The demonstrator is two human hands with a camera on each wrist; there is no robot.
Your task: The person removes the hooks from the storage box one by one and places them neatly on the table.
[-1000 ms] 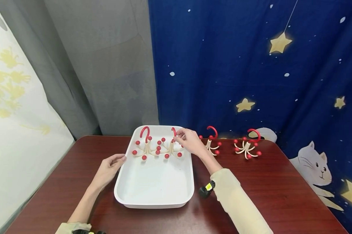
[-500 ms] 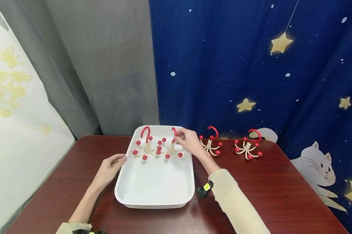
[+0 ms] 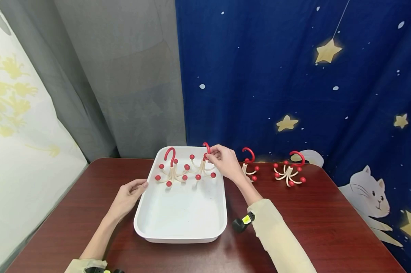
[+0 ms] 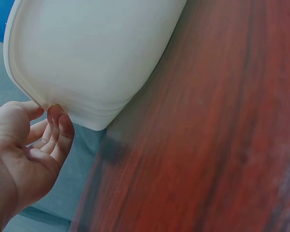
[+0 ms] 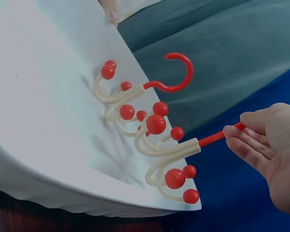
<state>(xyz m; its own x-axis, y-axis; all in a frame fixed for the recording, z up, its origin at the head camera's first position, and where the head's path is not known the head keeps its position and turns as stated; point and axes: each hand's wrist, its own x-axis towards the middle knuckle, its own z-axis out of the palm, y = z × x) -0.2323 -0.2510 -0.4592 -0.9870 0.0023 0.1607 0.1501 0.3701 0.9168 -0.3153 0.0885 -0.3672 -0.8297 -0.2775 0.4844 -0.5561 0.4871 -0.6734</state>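
A white tray (image 3: 185,212) lies on the table, and my left hand (image 3: 127,197) is at its left edge. In the left wrist view that hand (image 4: 36,150) pinches the tray's rim between thumb and curled fingers. My right hand (image 3: 226,161) pinches the red hook stem of a swivel hanger (image 3: 203,167) with cream arms and red ball tips. The right wrist view shows this held hanger (image 5: 183,147) over the tray's far right part, its hook top hidden by the fingers. A second such hanger (image 3: 172,174) stands in the tray, to its left.
Two more hangers stand on the brown table (image 3: 294,227) right of the tray: the nearer hanger (image 3: 245,168) is partly behind my right hand, and the farther hanger (image 3: 289,175) is near the back edge. A grey curtain (image 3: 140,94) and a blue curtain (image 3: 243,94) hang behind.
My right hand has raised the pinched hanger slightly and shifted it a little right, away from the one beside it. The left hand and the tray stay in place.
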